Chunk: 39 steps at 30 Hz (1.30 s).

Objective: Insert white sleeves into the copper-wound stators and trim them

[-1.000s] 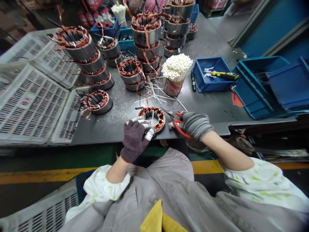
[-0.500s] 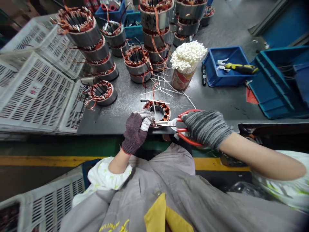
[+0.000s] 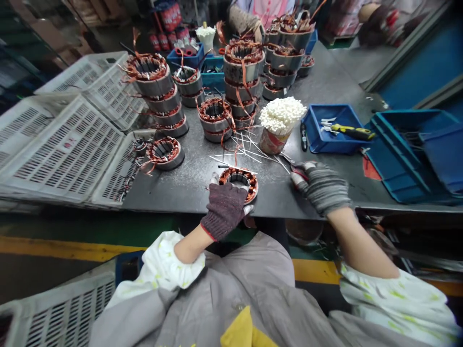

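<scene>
A dark worktable spans the view, with pale slotted crates at its left end and teal bins at its right. Toward the far side rise stacks of copper-wound cores, and a blue tray sits to the right of a cup packed with white-tipped sticks. The right hand, in a striped grey glove, has drawn back from the work and is now well to its right, closed around red-handled snips; blur hides how far their handles are parted. The left hand, in a maroon glove, has shifted further over the small copper-wound ring, which lies near the table's front edge. Its fingers are part-curled and spread about the near and left side, with the thumb by the near rim, though the palm hides some of the contact. The blades, at the ring half a second ago, are now clear of it and near the cup, so only the left hand steadies the ring. Loose white sticks lie scattered just beyond, one reaching the ring's far side, and a black marker rests beside the tray.
</scene>
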{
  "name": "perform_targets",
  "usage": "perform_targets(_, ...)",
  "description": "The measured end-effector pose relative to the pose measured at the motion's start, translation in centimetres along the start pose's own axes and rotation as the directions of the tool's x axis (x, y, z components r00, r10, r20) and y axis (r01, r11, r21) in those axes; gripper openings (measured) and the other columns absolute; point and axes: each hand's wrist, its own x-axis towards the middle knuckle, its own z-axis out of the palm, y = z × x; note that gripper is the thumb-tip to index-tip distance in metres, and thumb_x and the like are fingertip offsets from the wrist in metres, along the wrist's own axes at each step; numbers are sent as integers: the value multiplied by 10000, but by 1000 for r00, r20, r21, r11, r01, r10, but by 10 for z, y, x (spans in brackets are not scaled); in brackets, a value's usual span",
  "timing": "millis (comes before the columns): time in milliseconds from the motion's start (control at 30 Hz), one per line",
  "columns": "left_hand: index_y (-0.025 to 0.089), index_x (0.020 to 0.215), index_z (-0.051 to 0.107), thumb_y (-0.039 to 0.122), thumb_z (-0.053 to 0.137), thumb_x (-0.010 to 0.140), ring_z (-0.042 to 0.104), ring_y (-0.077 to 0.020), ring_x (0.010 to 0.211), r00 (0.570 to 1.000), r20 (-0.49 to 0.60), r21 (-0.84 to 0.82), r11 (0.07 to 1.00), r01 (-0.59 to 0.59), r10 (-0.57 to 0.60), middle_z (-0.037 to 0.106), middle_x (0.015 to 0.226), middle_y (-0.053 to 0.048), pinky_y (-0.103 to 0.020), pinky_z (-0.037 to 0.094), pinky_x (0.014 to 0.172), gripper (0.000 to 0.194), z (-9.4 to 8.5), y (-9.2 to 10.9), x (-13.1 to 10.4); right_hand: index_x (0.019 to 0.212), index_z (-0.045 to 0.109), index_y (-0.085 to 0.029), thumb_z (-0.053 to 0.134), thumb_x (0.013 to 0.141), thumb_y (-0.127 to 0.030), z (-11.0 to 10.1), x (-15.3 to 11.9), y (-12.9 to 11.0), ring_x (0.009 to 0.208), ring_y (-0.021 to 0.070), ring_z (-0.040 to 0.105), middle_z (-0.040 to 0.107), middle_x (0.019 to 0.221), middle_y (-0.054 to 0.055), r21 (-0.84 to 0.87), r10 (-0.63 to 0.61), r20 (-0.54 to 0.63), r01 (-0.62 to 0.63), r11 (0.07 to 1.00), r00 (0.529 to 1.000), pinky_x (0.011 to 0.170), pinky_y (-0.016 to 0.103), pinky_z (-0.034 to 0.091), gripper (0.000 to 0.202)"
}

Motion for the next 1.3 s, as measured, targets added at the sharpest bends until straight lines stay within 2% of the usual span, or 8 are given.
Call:
perform_targets(200, 200, 1013, 722, 525, 769, 818, 674, -365, 968, 998, 47, -22, 999, -46, 47, 758, 915, -121, -656, 404, 1005, 382, -7, -11, -8, 1123, 693, -171, 541, 932, -444, 25, 10, -61, 941, 219, 690, 755, 1039, 77, 633, -255, 15, 189, 751, 967, 871, 339, 531, 366)
perform_targets(367, 231, 1038, 741, 527, 810, 775, 683, -354, 1028, 998, 36, -198, 978, 60, -54, 773, 965, -91, -616, 428, 1023, 402, -12, -27, -27, 1240, 668, -148, 433, 968, -342, 17, 24, -41, 1108, 313, 658, 701, 1223, 175, 297, -89, -154, 132, 946, 984, 976, 447, 505, 408)
perform_targets(533, 269, 1218, 695, 463, 801, 795, 718, -234, 905, 942, 65, -651, 702, 290, -329, 776, 1041, -4, -362, 569, 792, 477, -41, -70, -58, 1339, 620, -117, 486, 965, -458, 46, -4, -6, 1258, 419, 578, 569, 1437, 245, -24, -188, -215, 188, 982, 958, 1048, 520, 481, 523)
perform_targets(633, 269, 1209, 714, 525, 786, 797, 706, -249, 979, 919, -98, -527, 803, 277, -382, 770, 1085, -15, -372, 553, 868, 490, -67, -101, -59, 1257, 683, -173, 420, 981, -455, 72, -21, 2, 1253, 407, 591, 634, 1361, 194, 14, -289, -250, 302, 953, 924, 1049, 546, 495, 474)
perform_targets(800, 256, 1218, 718, 583, 722, 827, 675, -330, 1095, 882, -273, 3, 916, 401, -385, 767, 1101, -81, -466, 458, 968, 509, -81, -170, -11, 1208, 726, -222, 447, 976, -430, 81, -28, 3, 1230, 402, 612, 664, 1328, 188, -2, -317, -249, 327, 945, 915, 1047, 525, 506, 418)
perform_targets(967, 236, 1184, 705, 595, 639, 857, 676, -373, 1080, 860, -47, 227, 833, 505, -509, 759, 1117, -131, -496, 425, 934, 490, -78, -213, 22, 1145, 742, -148, 434, 993, -427, 82, -27, 3, 1156, 363, 649, 692, 1281, 169, 9, -314, -322, 335, 942, 893, 1020, 517, 523, 442)
perform_targets(1167, 209, 1409, 538, 513, 624, 893, 574, -385, 1274, 895, -383, 220, 918, 329, -229, 680, 1313, -178, -670, 157, 1172, 605, -70, -170, 85, 1101, 764, -166, 487, 981, -394, 83, -24, 0, 1102, 340, 666, 725, 1224, 151, 55, -282, -345, 319, 946, 895, 989, 517, 543, 378)
perform_targets(1300, 192, 1328, 601, 515, 688, 844, 551, -394, 1295, 959, -193, 61, 973, 225, -209, 681, 1301, -178, -636, 277, 1131, 589, -40, -142, 166, 1094, 770, -171, 513, 973, -376, 81, -22, -3, 1096, 330, 670, 735, 1211, 140, 80, -254, -362, 301, 950, 897, 992, 513, 545, 351)
